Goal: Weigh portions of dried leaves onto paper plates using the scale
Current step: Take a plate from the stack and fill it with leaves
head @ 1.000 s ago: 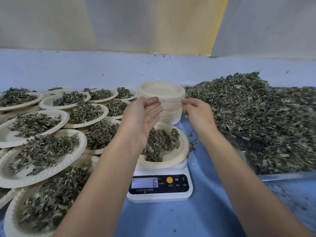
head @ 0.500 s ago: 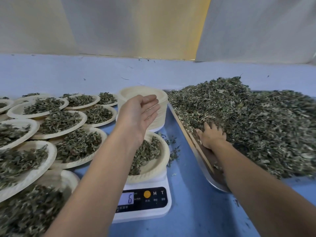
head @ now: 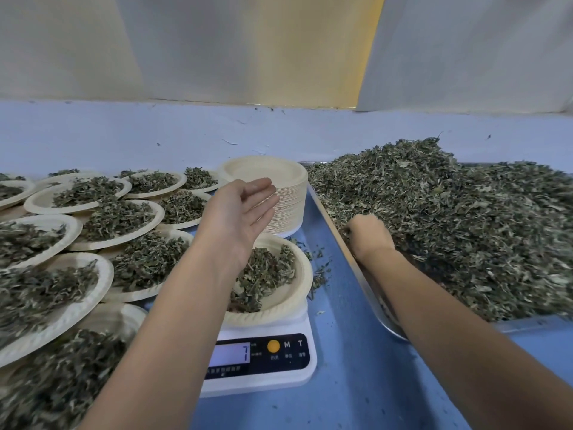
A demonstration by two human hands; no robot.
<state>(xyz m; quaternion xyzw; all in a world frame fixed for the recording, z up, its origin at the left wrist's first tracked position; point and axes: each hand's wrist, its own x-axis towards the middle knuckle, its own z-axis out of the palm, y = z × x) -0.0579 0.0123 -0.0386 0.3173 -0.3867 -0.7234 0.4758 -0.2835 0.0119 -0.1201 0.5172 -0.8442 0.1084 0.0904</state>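
Dried leaves (head: 449,218) sit heaped on the metal tray (head: 328,217) at my right, with plenty left to portion. My right hand (head: 369,234) is dug into the near edge of the heap, fingers buried, so I cannot tell whether they have closed on a pinch. My left hand (head: 238,212) hovers above the plate on the scale (head: 302,274), fingers straight and loose, holding nothing. That plate carries a modest mound and the scale (head: 260,361) reads 7; I judge it wants topping up. Many filled plates (head: 117,218) overlap on the surface (head: 341,367) at my left. A tall stack of empty plates (head: 266,172) waits behind the scale, so there's lots to go.
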